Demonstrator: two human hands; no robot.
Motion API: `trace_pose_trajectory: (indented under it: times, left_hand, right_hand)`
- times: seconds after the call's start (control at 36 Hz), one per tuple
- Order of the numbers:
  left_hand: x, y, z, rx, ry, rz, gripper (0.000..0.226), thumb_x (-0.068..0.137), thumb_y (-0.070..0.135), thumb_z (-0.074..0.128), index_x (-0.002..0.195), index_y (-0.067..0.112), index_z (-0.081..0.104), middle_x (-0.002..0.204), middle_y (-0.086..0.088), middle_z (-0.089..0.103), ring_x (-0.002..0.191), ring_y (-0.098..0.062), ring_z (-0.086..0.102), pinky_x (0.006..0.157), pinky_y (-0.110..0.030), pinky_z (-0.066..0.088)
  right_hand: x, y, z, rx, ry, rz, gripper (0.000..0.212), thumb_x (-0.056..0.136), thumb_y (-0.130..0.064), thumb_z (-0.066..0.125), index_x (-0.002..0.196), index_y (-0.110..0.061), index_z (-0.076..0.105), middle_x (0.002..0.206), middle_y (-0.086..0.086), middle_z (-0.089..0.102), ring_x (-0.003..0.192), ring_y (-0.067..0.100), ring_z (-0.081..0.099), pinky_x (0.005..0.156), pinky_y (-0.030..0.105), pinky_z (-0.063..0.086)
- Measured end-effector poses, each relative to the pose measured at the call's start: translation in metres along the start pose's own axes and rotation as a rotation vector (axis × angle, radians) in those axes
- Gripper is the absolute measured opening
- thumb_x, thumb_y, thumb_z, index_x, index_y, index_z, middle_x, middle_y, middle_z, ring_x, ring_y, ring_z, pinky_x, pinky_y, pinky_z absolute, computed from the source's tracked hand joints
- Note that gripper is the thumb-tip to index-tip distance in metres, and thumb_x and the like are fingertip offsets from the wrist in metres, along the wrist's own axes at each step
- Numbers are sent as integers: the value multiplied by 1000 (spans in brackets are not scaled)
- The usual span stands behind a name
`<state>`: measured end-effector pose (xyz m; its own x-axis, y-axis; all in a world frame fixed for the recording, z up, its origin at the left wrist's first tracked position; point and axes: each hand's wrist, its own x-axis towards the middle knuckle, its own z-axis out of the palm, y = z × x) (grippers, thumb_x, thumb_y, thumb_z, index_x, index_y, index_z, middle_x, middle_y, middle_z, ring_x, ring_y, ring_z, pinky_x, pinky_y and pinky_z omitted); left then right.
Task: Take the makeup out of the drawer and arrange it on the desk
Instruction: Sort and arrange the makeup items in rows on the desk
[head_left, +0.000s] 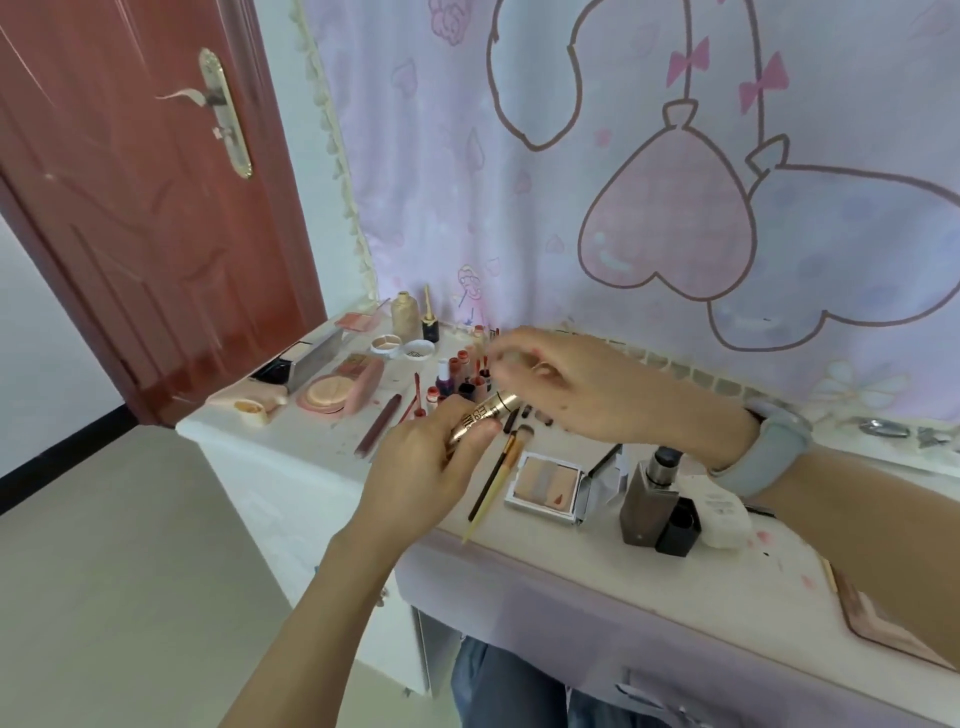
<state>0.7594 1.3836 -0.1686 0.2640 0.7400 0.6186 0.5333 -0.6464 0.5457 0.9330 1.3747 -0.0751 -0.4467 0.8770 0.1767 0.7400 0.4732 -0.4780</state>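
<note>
Gripping the gold tube (483, 415) in my left hand (415, 467), I hover my right hand (587, 384), fingers loose, just above its tip, over the desk (571, 561).

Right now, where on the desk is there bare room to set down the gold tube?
Bare desk along the near edge, between the brush and the brown bottle. Crowded: the small bottles behind the left hand gripping the gold tube.
</note>
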Motion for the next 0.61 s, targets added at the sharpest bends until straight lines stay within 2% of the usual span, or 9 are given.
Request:
trace_pose_trajectory:
  times: [0.06, 0.08, 0.19, 0.31, 0.36, 0.42, 0.5, 0.53, 0.61]
  left_hand:
    - [-3, -1, -2, 12, -5, 4, 32, 87, 52, 37, 77, 24, 49, 43, 10, 33, 47, -5, 43, 45, -15, 30]
    - [-4, -1, -3, 2, -21, 0, 30, 87, 52, 37, 77, 26, 47, 43, 10, 33, 47, -6, 41, 44, -14, 29]
    - [-11, -7, -8, -165, -69, -61, 36, 85, 55, 39, 74, 25, 55, 50, 7, 37, 48, -8, 35, 48, -16, 25]
    - [-14, -14, -18, -266, -53, -108, 50, 83, 54, 42, 78, 8, 61, 57, 2, 34, 52, -6, 31, 52, -19, 25]
    - [-16, -15, -21, -289, -39, -117, 49, 84, 53, 43, 77, 7, 61, 55, 8, 32, 51, -5, 30, 50, -16, 23]
    - [-17, -14, -22, -271, -53, -91, 38, 85, 51, 44, 75, 18, 60, 55, 9, 31, 51, -6, 30, 50, -15, 22]
    - [-18, -16, -20, -211, -91, -73, 34, 86, 52, 43, 74, 24, 58, 57, 3, 36, 53, -8, 32, 52, -18, 25]
    - [-19, -18, -19, -217, -98, -81, 41, 85, 52, 43, 76, 16, 60, 58, 2, 37, 53, -8, 32, 52, -19, 25]
    - [-22, -22, -20, -352, -130, -140, 44, 87, 46, 49, 75, 5, 62, 55, 8, 36, 52, -4, 31, 52, -16, 25]
  right_hand:
    - [5, -3, 6, -117, 86, 48, 59, 94, -48, 25, 92, -3, 64, 75, 10, 65, 57, 5, 57, 70, 30, 48]
    - [6, -2, 10, -139, 134, 45, 55, 97, -40, 26, 90, -2, 64, 73, 12, 63, 62, 15, 58, 74, 36, 47]
    - [1, -3, 19, -103, 132, -44, 25, 100, -26, 36, 121, -21, 48, 72, -2, 55, 59, 7, 49, 63, 22, 41]
    - [-6, -3, 26, 63, 52, -138, 45, 96, -14, 44, 137, -32, 34, 93, -14, 42, 74, 4, 46, 69, 13, 37]
    - [-8, -5, 30, 57, 99, -107, 38, 94, -32, 42, 132, -31, 41, 94, -17, 43, 75, -2, 47, 67, 11, 36]
    - [-6, -9, 35, -10, 171, 0, 46, 88, -53, 33, 112, -22, 57, 77, -14, 52, 64, -4, 49, 60, 13, 35]
    - [0, -10, 41, -35, 250, 70, 50, 93, -48, 36, 72, -7, 56, 55, 4, 51, 46, 8, 40, 52, 23, 37]
    - [0, -10, 42, -11, 257, 58, 44, 95, -41, 41, 70, -8, 55, 52, 2, 47, 44, 9, 38, 49, 19, 32]
    - [-4, -10, 44, 56, 201, -15, 17, 95, -29, 45, 93, -16, 56, 52, -9, 43, 47, 5, 42, 51, 14, 35]
